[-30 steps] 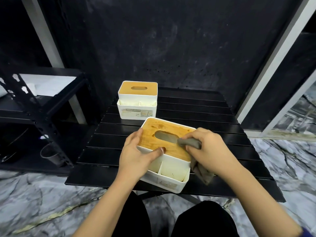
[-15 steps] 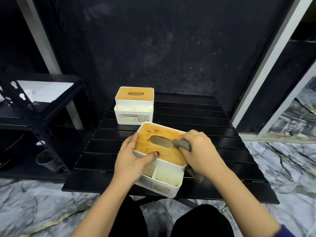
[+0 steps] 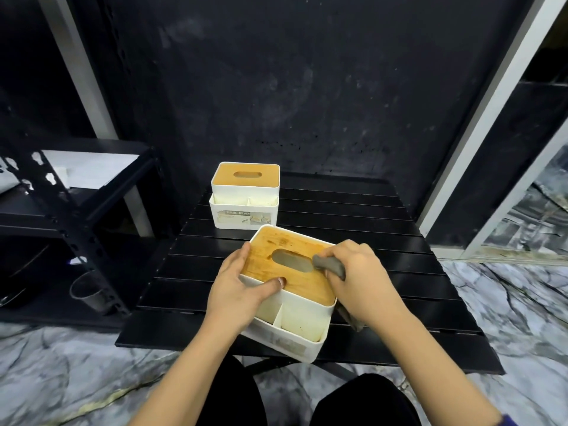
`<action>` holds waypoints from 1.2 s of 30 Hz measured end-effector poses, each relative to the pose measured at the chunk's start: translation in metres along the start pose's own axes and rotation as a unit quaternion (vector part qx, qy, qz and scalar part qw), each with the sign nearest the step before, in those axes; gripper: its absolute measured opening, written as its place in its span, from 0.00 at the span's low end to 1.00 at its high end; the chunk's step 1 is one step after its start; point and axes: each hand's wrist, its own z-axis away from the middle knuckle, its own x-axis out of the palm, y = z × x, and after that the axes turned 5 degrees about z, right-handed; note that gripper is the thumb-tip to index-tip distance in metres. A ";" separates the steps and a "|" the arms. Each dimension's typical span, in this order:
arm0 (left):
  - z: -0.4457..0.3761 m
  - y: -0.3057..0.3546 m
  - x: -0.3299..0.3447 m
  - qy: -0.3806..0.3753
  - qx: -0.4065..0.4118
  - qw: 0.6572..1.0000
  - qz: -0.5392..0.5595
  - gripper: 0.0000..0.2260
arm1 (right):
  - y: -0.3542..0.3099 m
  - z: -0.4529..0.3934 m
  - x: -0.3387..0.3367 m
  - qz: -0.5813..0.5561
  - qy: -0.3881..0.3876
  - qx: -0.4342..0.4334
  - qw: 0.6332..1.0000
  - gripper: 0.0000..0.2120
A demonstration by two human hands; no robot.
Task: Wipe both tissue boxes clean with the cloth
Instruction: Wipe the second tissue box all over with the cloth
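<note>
near box: my white tissue box [image 3: 292, 318] with the wooden lid [image 3: 292, 272] sits tilted at the front of the black slatted surface [image 3: 384, 272], compartments facing me.
left hand: my left hand [image 3: 238, 290] clamps the box's left side, thumb on the lid, fingers [image 3: 242, 252] wrapped over the far left edge.
right hand: my right hand [image 3: 359, 278] is closed around the grey cloth [image 3: 330, 264], bunched end pressed on the lid at the right end of the slot; a tail hangs below my wrist.
lid: brown smears around the slot.
far box: second tissue box [image 3: 244, 195] stands upright at the back left of the surface, apart from the near one, untouched.
</note>
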 end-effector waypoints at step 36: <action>0.012 0.004 -0.013 -0.069 0.034 0.978 -0.193 0.47 | -0.020 0.033 -0.008 -0.107 -0.057 -0.006 0.993 0.10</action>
